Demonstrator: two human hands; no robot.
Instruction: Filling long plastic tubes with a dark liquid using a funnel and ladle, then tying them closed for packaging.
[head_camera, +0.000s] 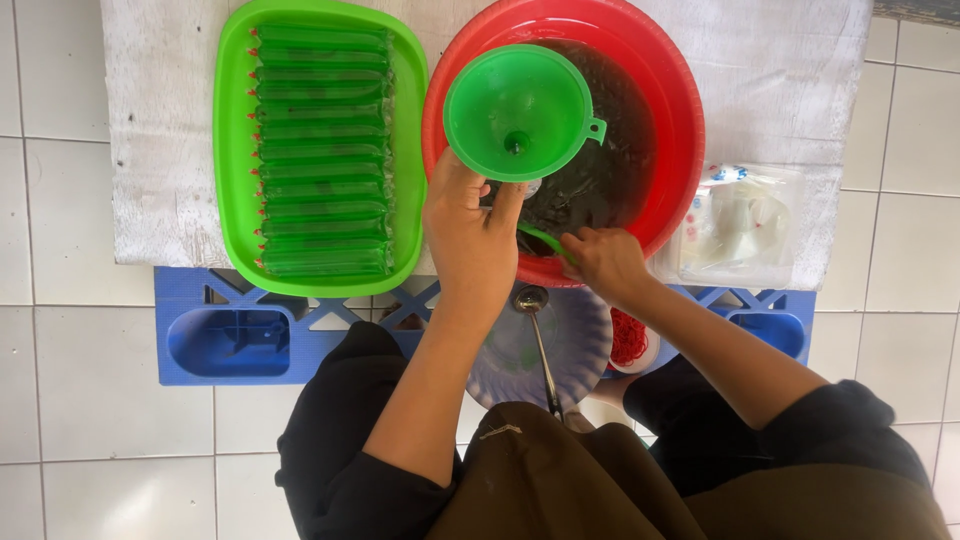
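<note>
Over a red basin (668, 150) of dark liquid, the left hand (470, 235) closes around the neck of a light, rigid green funnel (518, 112), likely slippery when wet, while the right hand (605, 262) pinches a green ladle handle (545, 240).

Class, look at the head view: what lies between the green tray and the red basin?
Only a bare strip of white board separates tray and basin; lower down, the left hand.

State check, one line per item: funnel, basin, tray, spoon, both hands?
green funnel: upright, held over the basin
red basin: holds dark liquid
green tray: lined with filled tube packs
metal spoon: lying on a plate
left hand: gripping the funnel
right hand: gripping a green handle
</note>
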